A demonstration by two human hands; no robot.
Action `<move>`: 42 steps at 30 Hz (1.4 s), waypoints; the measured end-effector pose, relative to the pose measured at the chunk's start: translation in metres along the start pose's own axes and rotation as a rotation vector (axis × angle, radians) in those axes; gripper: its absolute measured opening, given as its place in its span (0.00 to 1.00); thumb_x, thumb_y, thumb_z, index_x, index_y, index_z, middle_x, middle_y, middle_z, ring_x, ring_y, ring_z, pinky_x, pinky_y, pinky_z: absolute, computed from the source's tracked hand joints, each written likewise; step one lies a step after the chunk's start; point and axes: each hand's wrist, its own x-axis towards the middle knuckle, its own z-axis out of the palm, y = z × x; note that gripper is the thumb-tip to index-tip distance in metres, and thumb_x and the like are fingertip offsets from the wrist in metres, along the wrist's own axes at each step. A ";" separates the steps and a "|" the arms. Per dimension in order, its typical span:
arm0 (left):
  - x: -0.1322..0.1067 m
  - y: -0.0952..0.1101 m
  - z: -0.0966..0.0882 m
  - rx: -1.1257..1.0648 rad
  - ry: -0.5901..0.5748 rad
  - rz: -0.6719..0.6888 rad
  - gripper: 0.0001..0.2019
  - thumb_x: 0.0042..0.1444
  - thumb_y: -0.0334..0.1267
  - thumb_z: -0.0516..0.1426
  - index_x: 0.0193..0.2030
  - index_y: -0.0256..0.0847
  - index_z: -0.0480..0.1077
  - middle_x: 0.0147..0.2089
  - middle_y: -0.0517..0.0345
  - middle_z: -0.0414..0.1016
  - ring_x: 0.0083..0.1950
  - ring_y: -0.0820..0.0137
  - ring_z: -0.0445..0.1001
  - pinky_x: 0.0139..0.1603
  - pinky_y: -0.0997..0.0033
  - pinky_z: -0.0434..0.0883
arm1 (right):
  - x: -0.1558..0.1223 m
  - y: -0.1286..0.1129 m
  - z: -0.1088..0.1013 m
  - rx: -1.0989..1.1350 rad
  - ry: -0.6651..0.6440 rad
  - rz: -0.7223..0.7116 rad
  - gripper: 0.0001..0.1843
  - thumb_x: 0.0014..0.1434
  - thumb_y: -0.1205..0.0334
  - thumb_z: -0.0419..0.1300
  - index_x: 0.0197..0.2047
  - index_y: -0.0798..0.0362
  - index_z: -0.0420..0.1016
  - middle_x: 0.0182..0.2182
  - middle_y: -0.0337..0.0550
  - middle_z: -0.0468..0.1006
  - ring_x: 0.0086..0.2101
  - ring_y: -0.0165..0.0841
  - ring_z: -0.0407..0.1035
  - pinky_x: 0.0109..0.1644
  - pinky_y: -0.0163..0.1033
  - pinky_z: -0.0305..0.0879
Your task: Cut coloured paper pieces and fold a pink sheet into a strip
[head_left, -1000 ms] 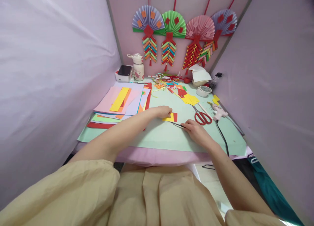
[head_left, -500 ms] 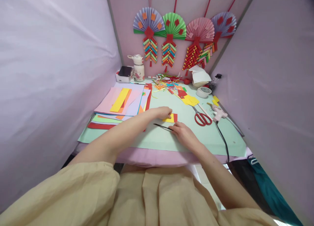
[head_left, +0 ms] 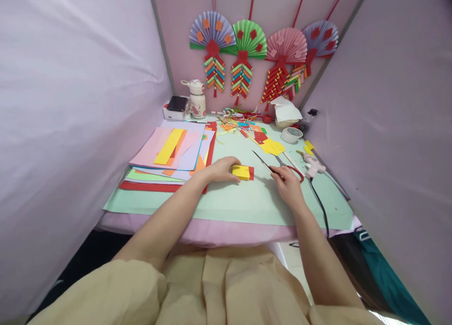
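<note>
On the pale green table sheet (head_left: 226, 205) lies a small yellow paper piece (head_left: 241, 172), with a red paper piece (head_left: 251, 173) showing past its right edge. My left hand (head_left: 223, 170) curves round the yellow piece's left end, fingers at its top edge and thumb at its lower edge. Closed round a slim dark pointed tool (head_left: 262, 161), my right hand (head_left: 287, 181) is raised near the red-handled scissors (head_left: 298, 172), partly covering them. The tool's tip points up and left; I cannot make out its exact kind.
Stacked coloured paper (head_left: 165, 174) is at left, with a yellow strip (head_left: 170, 146) on top. A glue gun (head_left: 313, 165) with a black cord, a tape roll (head_left: 291, 135) and yellow squares (head_left: 271, 146) are at right. Paper scraps (head_left: 235, 122) and a bottle (head_left: 197, 101) stand behind.
My right hand has moved right and away from the paper, carrying the dark tool, whose tip now points upward. My left hand has shifted left, from on top of the yellow piece to its left end.
</note>
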 end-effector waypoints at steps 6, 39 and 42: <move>-0.002 -0.002 0.006 -0.019 0.088 0.019 0.16 0.56 0.47 0.53 0.46 0.41 0.73 0.46 0.55 0.77 0.47 0.65 0.72 0.48 0.70 0.65 | -0.002 0.012 0.020 -0.016 0.129 -0.059 0.15 0.60 0.60 0.53 0.47 0.52 0.75 0.40 0.47 0.73 0.41 0.36 0.68 0.45 0.43 0.65; -0.001 0.016 -0.002 0.188 0.215 0.111 0.10 0.59 0.42 0.51 0.38 0.39 0.70 0.41 0.51 0.71 0.45 0.65 0.68 0.47 0.66 0.63 | -0.013 0.010 0.001 -0.401 -0.274 -0.313 0.15 0.64 0.62 0.51 0.49 0.47 0.76 0.38 0.47 0.74 0.39 0.37 0.67 0.40 0.42 0.63; 0.006 0.019 0.009 0.323 -0.005 0.142 0.10 0.59 0.41 0.51 0.34 0.40 0.70 0.37 0.53 0.72 0.41 0.65 0.69 0.41 0.67 0.63 | -0.011 0.011 -0.002 -0.394 -0.295 -0.318 0.15 0.64 0.61 0.51 0.48 0.48 0.76 0.38 0.47 0.74 0.39 0.37 0.67 0.41 0.42 0.63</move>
